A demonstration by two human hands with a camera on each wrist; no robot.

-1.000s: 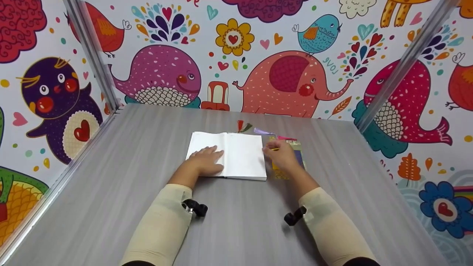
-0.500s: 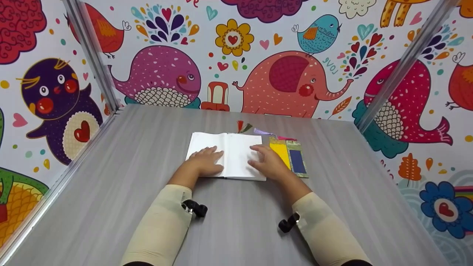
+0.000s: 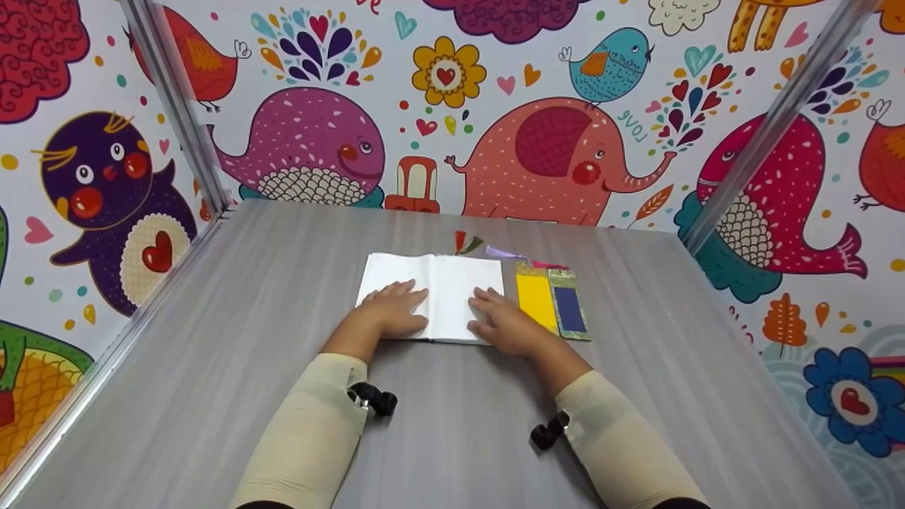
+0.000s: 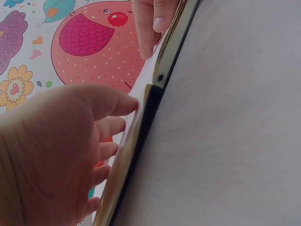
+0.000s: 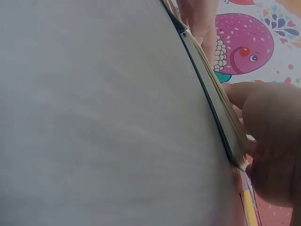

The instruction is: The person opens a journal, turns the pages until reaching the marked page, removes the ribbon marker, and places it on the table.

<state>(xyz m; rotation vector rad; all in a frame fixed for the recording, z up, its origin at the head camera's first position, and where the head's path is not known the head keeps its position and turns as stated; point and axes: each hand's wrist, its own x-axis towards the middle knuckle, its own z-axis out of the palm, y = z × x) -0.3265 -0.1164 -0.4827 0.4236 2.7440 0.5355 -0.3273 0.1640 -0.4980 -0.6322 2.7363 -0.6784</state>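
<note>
An open book with blank white pages lies on the grey table. My left hand rests on its left page with fingers spread. On the right page, near the outer edge, my right hand lies with its fingers straight. Seen from the left wrist, the left hand touches the page along the front edge, above the dark cover. In the right wrist view the right hand is over the page block. Just right of the book lie a yellow bookmark and a dark blue bookmark with a green patterned border.
Red and green tassels stick out behind the book's far edge. A lilac tassel and a pink tassel lie behind the bookmarks. Walls printed with cartoon animals stand around the grey table.
My right hand has left the bookmarks beside the book, moved left over the right page and settled flat on it. The left hand has stayed in place.
</note>
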